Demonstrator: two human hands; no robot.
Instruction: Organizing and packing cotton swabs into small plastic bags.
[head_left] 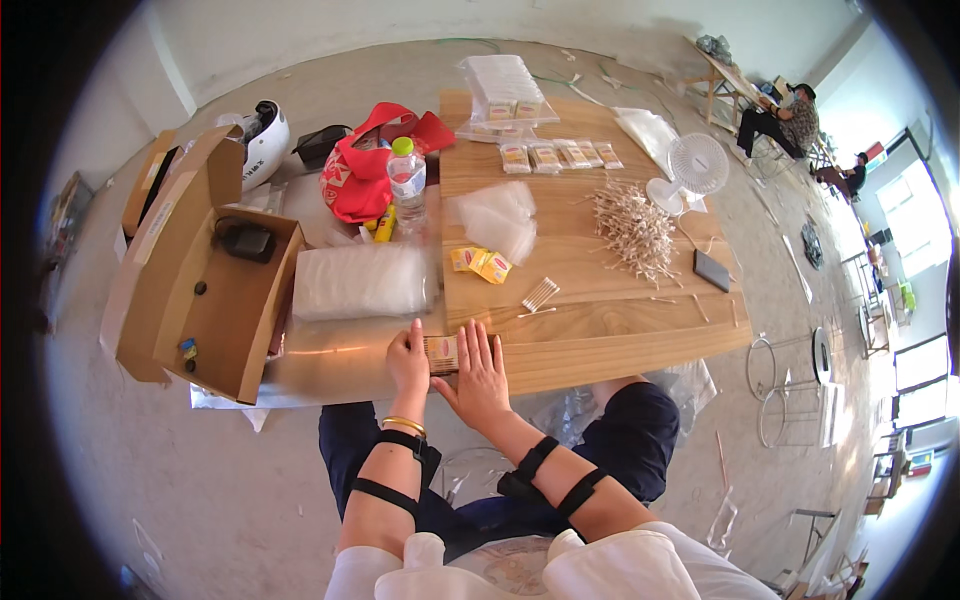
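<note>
At the near edge of the table lies a small clear packet of cotton swabs (441, 353) with a yellow label, between my two hands. My left hand (407, 362) has its fingers curled closed at the packet's left edge. Flat over the packet's right side rests my right hand (479, 378), its fingers stretched out. Just beyond are a few loose cotton swabs (540, 294) and some yellow label cards (481, 263). A heap of cotton swabs (637, 229) lies farther right. Clear plastic bags (497, 217) lie behind the cards.
Filled packets (556, 157) line the far side, near a bagged stack (502, 92). A white fan (697, 165) and grey power bank (711, 270) stand right. Left are a bag stack (362, 281), water bottle (407, 185), red bag (358, 178) and open cardboard box (212, 300).
</note>
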